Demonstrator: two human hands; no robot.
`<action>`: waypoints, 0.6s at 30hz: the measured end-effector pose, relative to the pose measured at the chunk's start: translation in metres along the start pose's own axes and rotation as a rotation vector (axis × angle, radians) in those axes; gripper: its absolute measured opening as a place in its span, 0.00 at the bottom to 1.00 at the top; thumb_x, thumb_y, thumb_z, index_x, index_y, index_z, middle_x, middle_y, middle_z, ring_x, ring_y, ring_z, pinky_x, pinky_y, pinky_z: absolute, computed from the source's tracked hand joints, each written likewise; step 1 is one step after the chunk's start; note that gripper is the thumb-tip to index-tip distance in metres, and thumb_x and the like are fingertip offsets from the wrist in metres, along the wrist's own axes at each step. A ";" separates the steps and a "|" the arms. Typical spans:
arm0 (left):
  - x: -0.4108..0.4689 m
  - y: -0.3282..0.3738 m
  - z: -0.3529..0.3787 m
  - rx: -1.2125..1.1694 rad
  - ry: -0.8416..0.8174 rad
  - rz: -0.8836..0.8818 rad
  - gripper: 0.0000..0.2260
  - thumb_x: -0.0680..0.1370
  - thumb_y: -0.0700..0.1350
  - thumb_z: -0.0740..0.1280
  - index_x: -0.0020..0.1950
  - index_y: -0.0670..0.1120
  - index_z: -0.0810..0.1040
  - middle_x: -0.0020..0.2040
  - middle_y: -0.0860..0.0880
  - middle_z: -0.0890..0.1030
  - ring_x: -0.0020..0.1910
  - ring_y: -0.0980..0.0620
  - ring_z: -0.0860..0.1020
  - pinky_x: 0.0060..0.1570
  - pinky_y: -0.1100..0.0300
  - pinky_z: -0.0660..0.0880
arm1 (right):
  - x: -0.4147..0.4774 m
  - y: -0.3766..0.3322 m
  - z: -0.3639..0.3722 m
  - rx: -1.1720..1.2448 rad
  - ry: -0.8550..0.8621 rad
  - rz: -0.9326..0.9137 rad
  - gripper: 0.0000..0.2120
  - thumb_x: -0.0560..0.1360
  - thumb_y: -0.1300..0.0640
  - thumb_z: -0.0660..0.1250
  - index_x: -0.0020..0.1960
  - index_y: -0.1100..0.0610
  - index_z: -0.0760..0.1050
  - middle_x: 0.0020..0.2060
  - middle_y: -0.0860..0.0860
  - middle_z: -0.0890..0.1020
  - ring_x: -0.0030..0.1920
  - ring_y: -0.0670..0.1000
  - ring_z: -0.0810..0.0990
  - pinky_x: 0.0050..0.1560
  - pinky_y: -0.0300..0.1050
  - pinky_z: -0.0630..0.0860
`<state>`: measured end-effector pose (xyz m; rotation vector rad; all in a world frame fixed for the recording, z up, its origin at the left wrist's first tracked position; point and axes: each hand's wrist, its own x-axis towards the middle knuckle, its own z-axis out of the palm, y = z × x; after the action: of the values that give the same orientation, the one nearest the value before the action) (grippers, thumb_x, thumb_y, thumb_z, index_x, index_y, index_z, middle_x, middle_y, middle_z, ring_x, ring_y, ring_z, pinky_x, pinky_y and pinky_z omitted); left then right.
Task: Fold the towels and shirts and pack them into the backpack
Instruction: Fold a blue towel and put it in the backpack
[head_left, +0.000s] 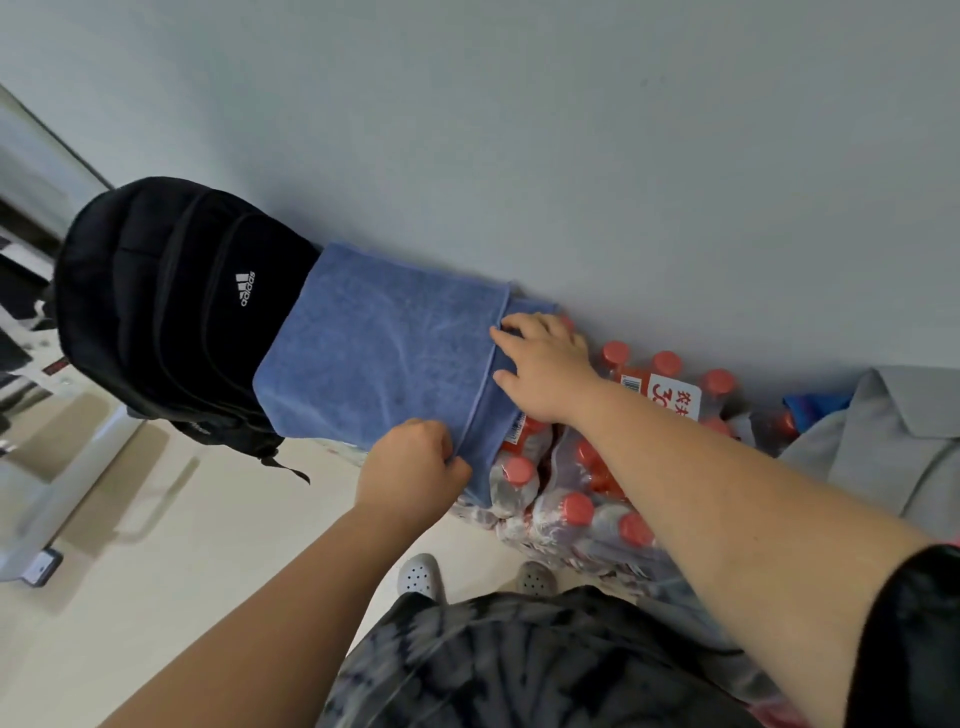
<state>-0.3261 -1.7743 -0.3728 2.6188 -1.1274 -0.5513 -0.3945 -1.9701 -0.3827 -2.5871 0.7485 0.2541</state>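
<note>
One adidas logo (245, 289) on backpack (156, 312) beside towel (384, 348)

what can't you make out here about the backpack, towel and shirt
Head view only.
- backpack: opening and contents hidden; blue towel covers its right side.
- grey shirt: cut off by right frame edge.
- left hand: fingertips tucked under the towel edge it grips.
- bottle pack label: partly behind right forearm, blurred.
</note>
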 end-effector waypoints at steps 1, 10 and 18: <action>0.000 -0.001 -0.001 -0.004 0.001 -0.002 0.05 0.69 0.44 0.68 0.35 0.44 0.76 0.35 0.48 0.76 0.36 0.47 0.74 0.33 0.54 0.71 | 0.000 0.000 0.000 -0.013 -0.004 -0.004 0.29 0.82 0.44 0.59 0.81 0.44 0.55 0.79 0.45 0.56 0.78 0.56 0.49 0.74 0.59 0.53; -0.005 -0.008 -0.012 -0.075 0.005 -0.021 0.03 0.71 0.41 0.67 0.39 0.47 0.80 0.34 0.52 0.80 0.36 0.50 0.77 0.37 0.53 0.78 | 0.002 -0.006 0.000 0.000 0.053 -0.035 0.27 0.82 0.50 0.61 0.79 0.50 0.61 0.77 0.45 0.60 0.77 0.54 0.52 0.72 0.59 0.56; -0.020 0.009 -0.071 -0.163 0.113 0.027 0.06 0.67 0.39 0.69 0.33 0.48 0.75 0.27 0.53 0.77 0.29 0.55 0.76 0.31 0.55 0.77 | -0.011 -0.014 -0.035 0.316 0.355 -0.189 0.23 0.80 0.60 0.63 0.75 0.58 0.69 0.71 0.49 0.69 0.70 0.54 0.67 0.71 0.54 0.68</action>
<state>-0.3140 -1.7614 -0.3010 2.4586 -1.0355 -0.4625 -0.3939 -1.9703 -0.3436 -2.3977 0.5961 -0.3632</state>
